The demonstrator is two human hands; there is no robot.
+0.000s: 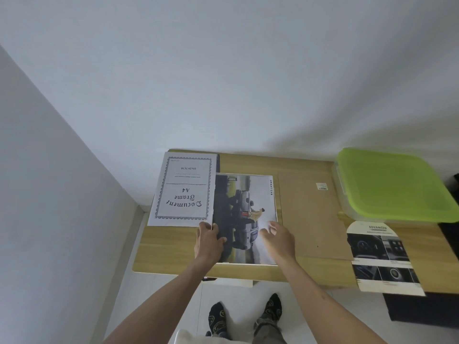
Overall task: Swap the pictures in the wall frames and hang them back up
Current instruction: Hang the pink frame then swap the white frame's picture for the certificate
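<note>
We see a white wall (223,70) filling the upper field, with a wooden desk (173,247) pushed against it in the corner. On the desk's right end sits a clear storage box with a lime-green lid (395,182). Left of the box a brown backing board (308,214) lies flat, a small white label near its far edge. The car poster (244,207), marked "SMART CAR" along its right margin, lies flat at desk centre, its right edge over the backing board's left edge. To its left lies the "Document Frame A4" insert sheet (185,189), printed side up and upside down to us; a dark edge shows behind its far right corner, which we cannot identify. A second printed sheet headed "ADVANCED" (382,256) lies at the near right, overhanging the desk's front edge.

Left hand (210,240): grip closed on the poster's left edge near the insert sheet's near right corner, thumb on top of the print, fingers hidden beneath. Right hand (278,238): open, fingers spread loosely, palm down over the poster's near right part; we cannot tell whether it touches the paper. Feet in dark patterned socks (218,317) stand on the white floor below.
</note>
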